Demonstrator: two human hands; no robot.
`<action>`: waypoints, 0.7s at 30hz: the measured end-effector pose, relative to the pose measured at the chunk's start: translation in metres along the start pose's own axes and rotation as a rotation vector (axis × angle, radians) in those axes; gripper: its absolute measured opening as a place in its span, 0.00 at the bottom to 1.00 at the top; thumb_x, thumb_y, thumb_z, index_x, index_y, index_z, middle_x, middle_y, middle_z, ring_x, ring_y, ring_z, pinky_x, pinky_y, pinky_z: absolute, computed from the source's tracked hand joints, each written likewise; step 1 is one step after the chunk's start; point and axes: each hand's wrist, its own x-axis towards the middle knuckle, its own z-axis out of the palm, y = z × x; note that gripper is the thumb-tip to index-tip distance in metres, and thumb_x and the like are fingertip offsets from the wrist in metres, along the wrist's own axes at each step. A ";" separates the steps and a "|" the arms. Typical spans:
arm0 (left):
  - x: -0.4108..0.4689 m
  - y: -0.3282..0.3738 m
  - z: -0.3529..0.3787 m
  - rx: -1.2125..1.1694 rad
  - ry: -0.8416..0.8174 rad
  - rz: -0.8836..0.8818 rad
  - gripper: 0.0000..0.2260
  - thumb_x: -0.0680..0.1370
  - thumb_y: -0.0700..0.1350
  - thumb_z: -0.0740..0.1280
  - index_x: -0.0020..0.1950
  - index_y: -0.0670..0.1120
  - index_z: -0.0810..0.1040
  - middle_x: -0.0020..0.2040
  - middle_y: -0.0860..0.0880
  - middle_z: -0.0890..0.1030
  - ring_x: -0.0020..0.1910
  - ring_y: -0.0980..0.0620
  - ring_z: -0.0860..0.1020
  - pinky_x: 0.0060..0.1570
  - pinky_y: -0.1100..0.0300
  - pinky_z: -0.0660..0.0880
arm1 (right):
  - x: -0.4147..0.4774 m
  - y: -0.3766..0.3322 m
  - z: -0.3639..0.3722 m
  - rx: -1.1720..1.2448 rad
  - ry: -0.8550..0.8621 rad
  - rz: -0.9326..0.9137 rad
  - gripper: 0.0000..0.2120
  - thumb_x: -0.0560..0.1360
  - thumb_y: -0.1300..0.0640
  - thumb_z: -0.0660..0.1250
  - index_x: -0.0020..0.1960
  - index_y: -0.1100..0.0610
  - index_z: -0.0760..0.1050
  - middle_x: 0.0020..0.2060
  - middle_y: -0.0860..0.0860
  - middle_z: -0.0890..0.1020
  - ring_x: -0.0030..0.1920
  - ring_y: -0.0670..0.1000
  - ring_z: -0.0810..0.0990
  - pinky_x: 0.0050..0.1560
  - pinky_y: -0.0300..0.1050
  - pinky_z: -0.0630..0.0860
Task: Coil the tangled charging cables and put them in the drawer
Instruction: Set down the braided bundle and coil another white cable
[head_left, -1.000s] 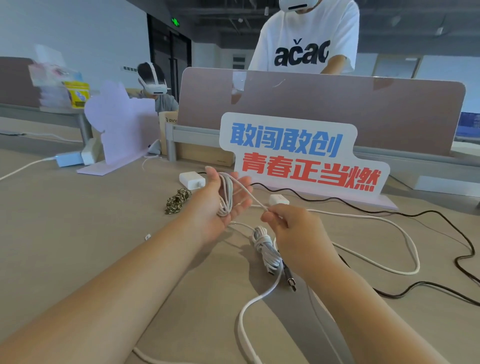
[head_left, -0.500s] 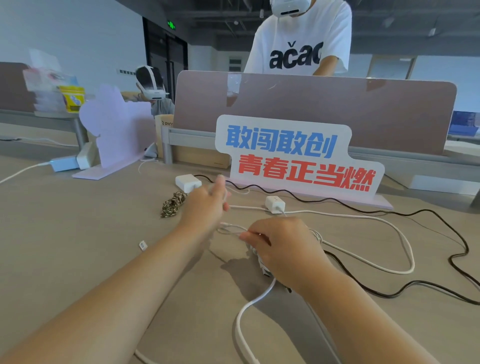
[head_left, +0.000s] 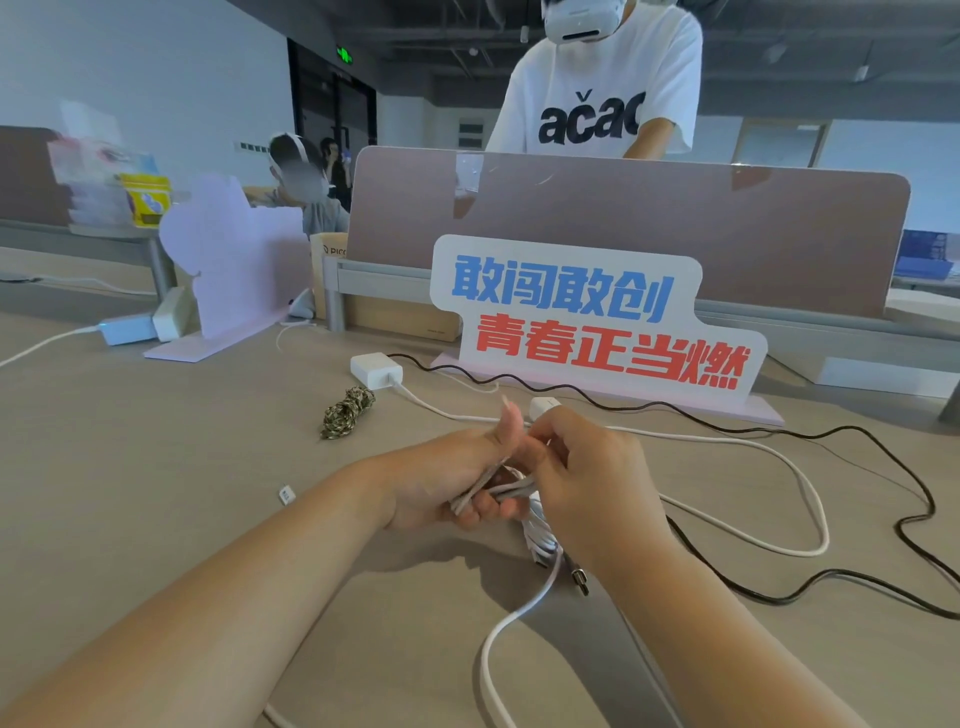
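Evidently early: left hand (head_left: 447, 483) and right hand (head_left: 597, 483) both clutch a half-coiled white cable (head_left: 501, 489) at centre, braided bundle (head_left: 347, 413) done at ten o'clock, loose cables (head_left: 825, 530) at three o'clock (drawer unseen).

Bright, even light comes from above and a little ahead of me, though the ceiling itself looks dim. My left hand (head_left: 441, 483) and right hand (head_left: 597, 478) throw one soft grey shadow on the bench (head_left: 156, 493), just below them on my side. The white cable (head_left: 498, 486) I grip looks slightly smeared. The partition (head_left: 623, 234) bows at its ends and has pale glare patches near its top. My forearms balloon at the bottom edge.
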 end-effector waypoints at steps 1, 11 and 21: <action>0.000 -0.001 0.000 0.043 -0.018 0.036 0.32 0.51 0.81 0.61 0.37 0.55 0.76 0.31 0.53 0.71 0.27 0.60 0.63 0.24 0.72 0.60 | 0.000 0.000 -0.001 0.021 -0.022 0.005 0.05 0.76 0.59 0.63 0.42 0.52 0.75 0.33 0.49 0.78 0.34 0.49 0.74 0.34 0.44 0.72; -0.002 -0.004 -0.008 0.122 -0.011 0.122 0.23 0.64 0.72 0.62 0.39 0.54 0.78 0.28 0.52 0.74 0.31 0.52 0.72 0.34 0.57 0.78 | 0.005 -0.008 -0.004 0.313 -0.079 0.201 0.08 0.77 0.50 0.61 0.43 0.52 0.75 0.30 0.48 0.78 0.29 0.46 0.73 0.32 0.42 0.70; 0.005 -0.003 -0.003 0.120 0.365 0.108 0.18 0.73 0.62 0.59 0.42 0.52 0.81 0.31 0.48 0.74 0.28 0.55 0.72 0.27 0.59 0.76 | 0.005 -0.005 -0.008 0.473 -0.329 0.326 0.09 0.76 0.55 0.64 0.55 0.47 0.70 0.22 0.47 0.75 0.21 0.43 0.71 0.25 0.40 0.73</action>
